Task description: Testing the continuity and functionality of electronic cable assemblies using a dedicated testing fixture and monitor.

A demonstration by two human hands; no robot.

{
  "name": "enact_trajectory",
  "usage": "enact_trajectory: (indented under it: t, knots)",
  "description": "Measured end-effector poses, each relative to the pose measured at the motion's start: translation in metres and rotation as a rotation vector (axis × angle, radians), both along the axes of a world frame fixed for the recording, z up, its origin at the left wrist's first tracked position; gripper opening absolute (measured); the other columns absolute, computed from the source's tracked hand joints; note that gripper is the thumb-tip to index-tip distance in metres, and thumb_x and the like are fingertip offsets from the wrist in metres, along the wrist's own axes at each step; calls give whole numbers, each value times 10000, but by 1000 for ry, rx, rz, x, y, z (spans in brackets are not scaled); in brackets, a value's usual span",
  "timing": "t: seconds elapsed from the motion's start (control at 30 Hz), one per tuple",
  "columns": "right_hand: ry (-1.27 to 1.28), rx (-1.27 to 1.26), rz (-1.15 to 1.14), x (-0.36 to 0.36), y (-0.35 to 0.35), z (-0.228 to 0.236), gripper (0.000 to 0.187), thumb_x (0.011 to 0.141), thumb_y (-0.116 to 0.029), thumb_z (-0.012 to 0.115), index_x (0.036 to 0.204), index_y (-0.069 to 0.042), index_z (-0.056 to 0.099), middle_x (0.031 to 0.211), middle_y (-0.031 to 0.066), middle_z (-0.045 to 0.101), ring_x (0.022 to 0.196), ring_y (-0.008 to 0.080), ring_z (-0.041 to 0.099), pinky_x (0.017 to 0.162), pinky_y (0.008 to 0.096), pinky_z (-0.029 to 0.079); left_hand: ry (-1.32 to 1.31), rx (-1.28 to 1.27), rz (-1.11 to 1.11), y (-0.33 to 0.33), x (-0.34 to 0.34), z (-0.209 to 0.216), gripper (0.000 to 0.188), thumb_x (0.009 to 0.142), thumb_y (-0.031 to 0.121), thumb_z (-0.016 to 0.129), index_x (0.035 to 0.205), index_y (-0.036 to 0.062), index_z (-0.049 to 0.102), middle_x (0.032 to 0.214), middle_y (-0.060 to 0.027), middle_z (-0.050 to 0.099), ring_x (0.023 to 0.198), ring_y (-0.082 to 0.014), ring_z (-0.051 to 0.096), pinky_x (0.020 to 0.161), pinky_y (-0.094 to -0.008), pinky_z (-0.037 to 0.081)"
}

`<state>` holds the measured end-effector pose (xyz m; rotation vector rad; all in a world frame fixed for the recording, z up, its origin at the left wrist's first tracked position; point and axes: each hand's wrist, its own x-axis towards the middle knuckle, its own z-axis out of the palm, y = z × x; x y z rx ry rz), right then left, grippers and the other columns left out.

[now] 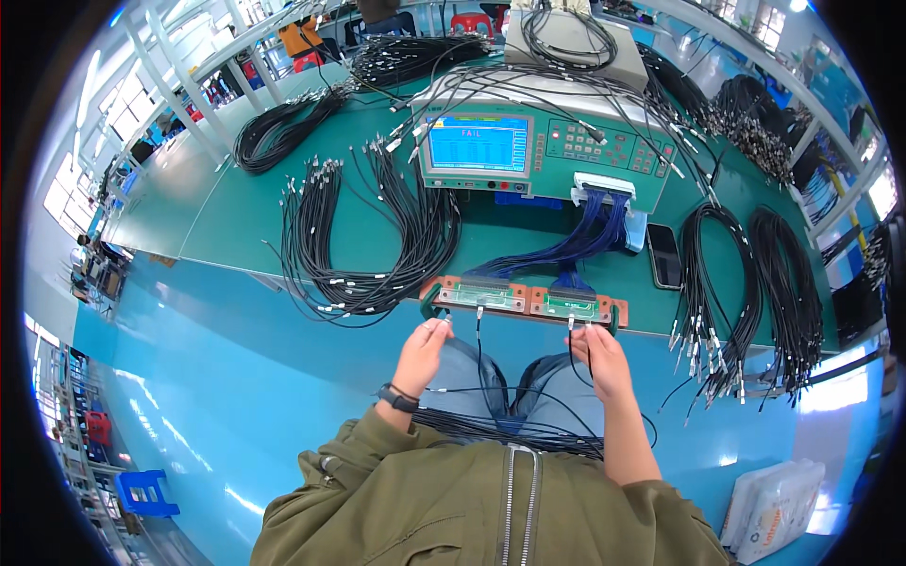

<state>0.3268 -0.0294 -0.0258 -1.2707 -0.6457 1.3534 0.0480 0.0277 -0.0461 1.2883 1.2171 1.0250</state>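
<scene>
At the bench's front edge a test fixture [483, 298] holds two green circuit boards side by side on an orange-brown base. Two black cables hang from its front, one from a white connector [480, 309] on the left board, another [571, 324] on the right board. My left hand [422, 357] is closed in a pinch just below the fixture's left end; a small pale tip shows at the fingers, too small to name. Below the right board, my right hand [604, 360] pinches a black cable [590, 357] near its plug. More black cables [528, 431] lie across my lap.
A bench tester [547, 151] with a lit blue screen stands behind, joined to the fixture by dark blue wires [566, 247]. Bundles of black cables [415, 236] lie left and right [722, 274]. A phone [663, 257] rests right of the wires. A blue stool [147, 493] stands left.
</scene>
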Motion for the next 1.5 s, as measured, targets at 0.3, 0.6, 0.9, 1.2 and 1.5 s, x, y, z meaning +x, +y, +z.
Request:
enact_trajectory:
  t: [0.3, 0.6, 0.9, 1.2, 1.5]
  knots:
    - [43, -6, -53, -12, 24, -19, 233, 917, -182, 393, 829, -19, 534, 786, 61, 542, 632, 110, 495, 589, 216, 416, -384, -300, -57, 17, 40, 8, 197, 902, 172, 438, 805, 33, 538, 879, -80, 585, 795, -127, 531, 747, -225, 413]
    - [82, 51, -48, -27, 3, -47, 210, 903, -164, 399, 811, -31, 534, 744, 44, 522, 558, 78, 401, 514, 189, 338, -391, -244, -56, 30, 55, -6, 210, 906, 164, 426, 783, 25, 526, 873, -107, 594, 751, -152, 552, 734, -248, 442]
    - [7, 196, -108, -18, 9, -32, 79, 870, -55, 428, 933, -31, 471, 769, 60, 547, 587, 85, 420, 527, 187, 347, -454, -232, -31, 28, 56, -10, 194, 902, 170, 437, 795, 33, 525, 845, -93, 587, 743, -143, 543, 728, -232, 428]
    - [1, 156, -222, -23, 10, -34, 110, 854, 4, 423, 882, -66, 342, 773, 117, 576, 575, 89, 447, 521, 189, 367, -297, -133, 277, 18, 46, -18, 154, 866, 217, 510, 827, 70, 536, 786, -5, 549, 597, -51, 401, 551, -161, 320]
    - [-41, 127, -185, -22, 16, -33, 128, 852, -7, 427, 836, -78, 322, 747, 102, 581, 559, 75, 446, 511, 188, 378, -241, -211, 179, 17, 56, -15, 143, 837, 212, 563, 843, 69, 573, 690, 49, 469, 548, -18, 298, 464, -162, 242]
